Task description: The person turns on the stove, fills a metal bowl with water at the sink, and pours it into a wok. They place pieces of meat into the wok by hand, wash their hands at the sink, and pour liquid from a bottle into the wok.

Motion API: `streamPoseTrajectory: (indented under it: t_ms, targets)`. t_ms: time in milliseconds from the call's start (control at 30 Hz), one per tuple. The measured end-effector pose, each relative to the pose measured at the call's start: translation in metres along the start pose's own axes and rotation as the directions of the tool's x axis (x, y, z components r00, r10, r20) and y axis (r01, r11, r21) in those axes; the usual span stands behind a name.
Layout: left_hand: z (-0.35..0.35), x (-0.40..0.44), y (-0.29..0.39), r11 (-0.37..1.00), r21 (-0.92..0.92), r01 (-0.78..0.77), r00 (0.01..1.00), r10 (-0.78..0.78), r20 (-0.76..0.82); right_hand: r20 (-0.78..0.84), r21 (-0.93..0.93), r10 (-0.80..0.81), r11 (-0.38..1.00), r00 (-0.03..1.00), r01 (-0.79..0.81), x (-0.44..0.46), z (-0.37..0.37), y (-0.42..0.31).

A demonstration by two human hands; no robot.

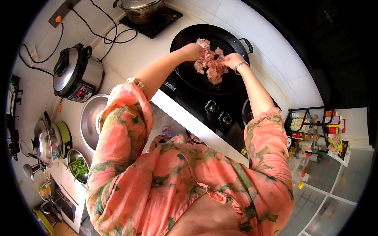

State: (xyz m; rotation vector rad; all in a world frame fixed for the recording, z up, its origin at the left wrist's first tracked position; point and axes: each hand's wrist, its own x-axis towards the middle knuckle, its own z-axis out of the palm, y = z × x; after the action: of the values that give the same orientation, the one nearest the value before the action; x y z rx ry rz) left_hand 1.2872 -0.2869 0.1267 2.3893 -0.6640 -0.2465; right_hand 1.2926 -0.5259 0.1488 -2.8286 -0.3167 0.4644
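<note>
Pieces of raw pink meat [214, 71] lie heaped in a wide black pan [185, 78] on the gas stove. My left hand [192, 52] reaches over the pan from the left, its fingers closed at the upper left edge of the meat. From the right, my right hand [233, 60], with a bangle on the wrist, pinches at the right edge of the meat. Both hands touch the meat. The fingertips of my left hand are partly hidden behind the hand and the meat.
Left of the stove stand a pressure cooker [73, 72], a large metal bowl [89, 118] and a bowl of green vegetables [78, 167]. A lidded pot [141, 10] sits at the top. A bottle rack [305, 126] is at the right; stove knobs [212, 106] face me.
</note>
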Motion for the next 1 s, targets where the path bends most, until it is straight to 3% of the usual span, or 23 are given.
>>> streamPoseTrajectory:
  t_ms: [67, 100, 167, 233, 433, 500, 600, 667, 700, 767, 833, 900, 967, 1000]
  targets:
    - [0.006, -0.005, 0.013, 0.928, 0.335, -0.163, 0.986, 0.144, 0.08, -0.013, 0.01, -0.003, 1.0, 1.0, 0.004, 0.001, 0.0, 0.004]
    - [0.006, -0.008, 0.023, 0.927, 0.337, -0.164, 0.986, 0.145, 0.082, -0.013, 0.006, -0.008, 1.0, 1.0, 0.008, 0.001, -0.001, 0.005]
    - [0.012, -0.006, 0.035, 0.77, 0.539, -0.342, 0.926, 0.177, 0.335, -0.016, 0.005, -0.012, 1.0, 1.0, 0.012, -0.003, -0.006, 0.003]
    - [0.024, -0.006, 0.035, 0.776, 0.52, -0.358, 0.925, 0.22, 0.309, -0.005, -0.071, 0.007, 0.997, 1.0, -0.008, -0.007, -0.011, 0.001]
    - [0.05, 0.011, 0.036, 0.542, 0.745, -0.388, 0.908, 0.087, 0.41, -0.129, -0.038, -0.04, 0.999, 0.991, 0.035, -0.003, -0.004, 0.019]
    - [0.051, 0.014, 0.026, 0.55, 0.731, -0.403, 0.906, 0.125, 0.405, -0.144, -0.028, -0.014, 1.0, 0.989, 0.011, -0.003, -0.002, 0.024]
    - [0.044, 0.015, 0.009, 0.658, 0.69, -0.303, 0.949, 0.145, 0.278, -0.189, 0.011, -0.023, 1.0, 0.982, 0.025, 0.002, 0.006, 0.034]
    - [0.027, 0.009, 0.008, 0.84, 0.506, -0.195, 0.98, 0.184, 0.073, -0.168, 0.009, -0.025, 1.0, 0.986, 0.027, 0.002, 0.006, 0.034]
    - [0.018, 0.009, 0.007, 0.838, 0.509, -0.196, 0.98, 0.185, 0.073, -0.146, 0.004, -0.025, 1.0, 0.989, 0.026, 0.001, 0.005, 0.034]
    - [-0.001, 0.014, 0.001, 0.965, 0.238, -0.115, 0.977, 0.066, 0.204, -0.195, -0.047, -0.037, 0.998, 0.98, 0.028, 0.0, 0.003, 0.025]
    - [-0.012, 0.013, -0.002, 0.98, 0.141, -0.139, 0.974, 0.11, 0.199, -0.239, -0.098, -0.052, 0.995, 0.97, 0.029, -0.004, 0.001, 0.011]
    - [-0.019, 0.01, -0.001, 0.994, -0.091, -0.056, 0.985, 0.07, 0.157, -0.218, 0.208, -0.188, 0.95, 0.958, 0.233, -0.013, -0.004, -0.009]
    - [-0.022, 0.004, 0.004, 0.981, -0.179, -0.072, 0.987, 0.096, 0.13, -0.177, 0.456, -0.231, 0.842, 0.957, 0.288, -0.012, 0.011, -0.028]
    - [-0.022, 0.002, 0.006, 0.947, -0.319, -0.024, 0.99, 0.067, 0.125, -0.15, 0.675, -0.312, 0.661, 0.938, 0.327, -0.013, 0.016, -0.038]
